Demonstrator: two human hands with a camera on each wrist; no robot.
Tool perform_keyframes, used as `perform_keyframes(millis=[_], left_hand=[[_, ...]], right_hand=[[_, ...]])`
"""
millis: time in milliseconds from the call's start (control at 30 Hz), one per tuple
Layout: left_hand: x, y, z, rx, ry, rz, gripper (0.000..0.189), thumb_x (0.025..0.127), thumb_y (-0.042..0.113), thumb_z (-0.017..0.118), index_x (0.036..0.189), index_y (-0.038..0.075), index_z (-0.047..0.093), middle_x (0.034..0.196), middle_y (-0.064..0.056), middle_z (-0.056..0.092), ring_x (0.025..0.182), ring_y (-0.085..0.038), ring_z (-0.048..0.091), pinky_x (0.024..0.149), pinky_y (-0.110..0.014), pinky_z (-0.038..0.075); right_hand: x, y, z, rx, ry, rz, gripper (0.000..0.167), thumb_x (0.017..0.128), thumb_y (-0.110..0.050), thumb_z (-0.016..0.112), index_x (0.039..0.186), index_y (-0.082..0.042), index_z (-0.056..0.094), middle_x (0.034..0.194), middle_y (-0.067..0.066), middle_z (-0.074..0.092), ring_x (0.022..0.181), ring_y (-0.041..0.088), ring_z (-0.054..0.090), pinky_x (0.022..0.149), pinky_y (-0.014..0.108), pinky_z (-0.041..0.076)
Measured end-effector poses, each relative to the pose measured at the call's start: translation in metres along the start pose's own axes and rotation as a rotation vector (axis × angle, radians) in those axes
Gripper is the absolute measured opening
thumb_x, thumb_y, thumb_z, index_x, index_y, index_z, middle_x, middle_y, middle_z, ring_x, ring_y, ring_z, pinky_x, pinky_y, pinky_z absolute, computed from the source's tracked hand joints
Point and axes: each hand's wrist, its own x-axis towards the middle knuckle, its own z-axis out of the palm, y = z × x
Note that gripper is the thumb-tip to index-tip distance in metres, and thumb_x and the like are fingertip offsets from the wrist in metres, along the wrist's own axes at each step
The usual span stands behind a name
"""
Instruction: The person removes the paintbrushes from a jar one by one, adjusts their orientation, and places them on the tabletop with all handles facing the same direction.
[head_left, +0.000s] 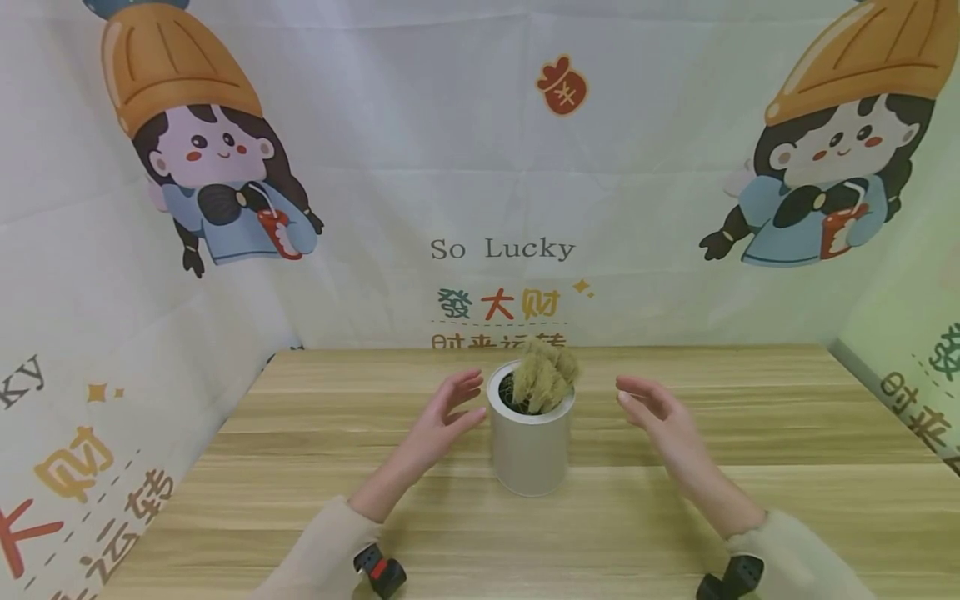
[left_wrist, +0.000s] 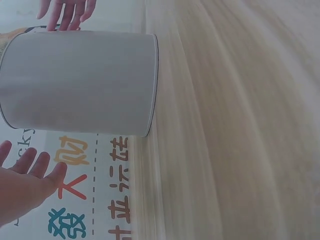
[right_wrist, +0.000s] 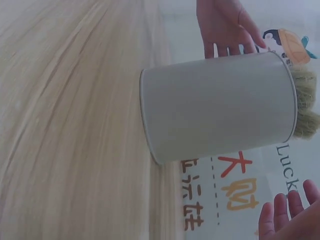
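A white cylindrical canister (head_left: 529, 454) stands upright on the table, its round top uncovered. A fuzzy tan-green tuft (head_left: 546, 379) sticks up out of it, over darker stringy stuff inside the rim. Just left of the canister is my left hand (head_left: 441, 421), fingers loosely bent and thumb apart, holding nothing. My right hand (head_left: 666, 419) hovers on the other side, with a wider gap to the canister and nothing in its grasp. Both wrist views show the canister's plain side wall, with the fingers of the left hand (left_wrist: 30, 182) and right hand (right_wrist: 295, 215) spread beside it.
The wood-grain table (head_left: 337, 408) runs back to a white cloth backdrop (head_left: 420, 100) printed with cartoon figures and lettering. More printed cloth (head_left: 67, 333) hangs along the left side, and another stretch on the right. Small black devices (head_left: 381, 571) are strapped at both wrists.
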Motion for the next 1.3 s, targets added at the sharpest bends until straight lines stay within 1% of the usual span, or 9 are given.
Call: perform_keyframes(millis=[167,300,433,467,600,700,867,1033,1300], left_hand=[[0.003,0.000,0.003,-0.014,0.005,0.006,0.051,0.086,-0.001,0.054,0.131,-0.005,0.031,0.130,-0.025,0.035,0.120,-0.036,0.031,0.096,-0.046,0.030],[0.004,0.000,0.005,-0.022,0.006,0.008,0.049,0.086,0.000,0.054,0.130,-0.003,0.032,0.130,-0.024,0.036,0.120,-0.035,0.032,0.096,-0.046,0.030],[0.005,0.001,0.006,-0.023,0.001,0.004,0.049,0.087,0.001,0.053,0.131,-0.002,0.032,0.130,-0.022,0.037,0.120,-0.031,0.034,0.096,-0.043,0.031],[0.006,0.000,0.006,-0.027,0.000,0.005,0.049,0.087,0.001,0.053,0.131,-0.001,0.032,0.130,-0.022,0.037,0.120,-0.031,0.034,0.096,-0.043,0.031],[0.012,-0.013,0.005,-0.039,0.001,0.006,0.050,0.086,0.006,0.056,0.132,0.003,0.034,0.130,-0.018,0.039,0.119,-0.027,0.036,0.096,-0.038,0.033],[0.016,-0.023,0.004,-0.048,0.006,0.012,0.052,0.085,0.008,0.058,0.132,0.005,0.034,0.129,-0.017,0.041,0.118,-0.026,0.038,0.096,-0.037,0.034],[0.018,-0.023,0.005,-0.069,-0.001,-0.007,0.052,0.086,0.008,0.057,0.132,0.006,0.034,0.130,-0.018,0.040,0.117,-0.029,0.038,0.095,-0.040,0.034],[0.020,-0.023,0.005,-0.088,-0.018,-0.035,0.051,0.087,0.010,0.056,0.133,0.005,0.032,0.130,-0.020,0.039,0.117,-0.030,0.039,0.094,-0.040,0.034],[0.021,-0.023,0.006,-0.108,-0.024,-0.034,0.051,0.087,0.006,0.055,0.133,0.001,0.032,0.129,-0.021,0.039,0.116,-0.030,0.040,0.094,-0.037,0.035]], right_hand=[[0.004,-0.005,0.010,0.021,-0.012,-0.031,0.044,0.090,-0.025,0.053,0.124,0.002,0.045,0.124,0.014,0.046,0.101,0.006,0.049,0.085,0.028,0.043],[0.006,-0.011,0.017,0.006,-0.020,-0.019,0.043,0.089,-0.025,0.054,0.124,0.000,0.048,0.123,0.013,0.048,0.100,0.007,0.050,0.085,0.029,0.042],[0.010,-0.016,0.024,-0.009,-0.026,-0.003,0.044,0.088,-0.028,0.055,0.123,-0.003,0.050,0.121,0.012,0.050,0.099,0.010,0.051,0.085,0.030,0.042],[0.012,-0.017,0.025,-0.008,-0.028,-0.004,0.044,0.088,-0.028,0.055,0.123,-0.003,0.050,0.120,0.012,0.051,0.099,0.011,0.051,0.086,0.033,0.041],[0.016,-0.019,0.033,-0.010,-0.008,0.002,0.043,0.086,-0.026,0.058,0.121,-0.002,0.052,0.113,0.013,0.055,0.095,0.014,0.052,0.082,0.035,0.043],[0.017,-0.021,0.037,-0.026,0.021,0.009,0.041,0.085,-0.024,0.060,0.118,-0.001,0.054,0.110,0.013,0.057,0.094,0.017,0.052,0.079,0.032,0.044],[0.018,-0.025,0.042,-0.073,0.037,0.021,0.043,0.084,-0.024,0.061,0.119,0.001,0.053,0.112,0.014,0.054,0.097,0.022,0.050,0.076,0.029,0.043],[0.020,-0.029,0.045,-0.112,0.046,0.040,0.046,0.084,-0.029,0.060,0.119,0.001,0.053,0.113,0.012,0.053,0.094,0.021,0.048,0.071,0.028,0.041],[0.021,-0.030,0.046,-0.134,0.063,0.048,0.047,0.084,-0.031,0.060,0.118,0.001,0.054,0.112,0.011,0.053,0.092,0.020,0.048,0.069,0.028,0.041]])
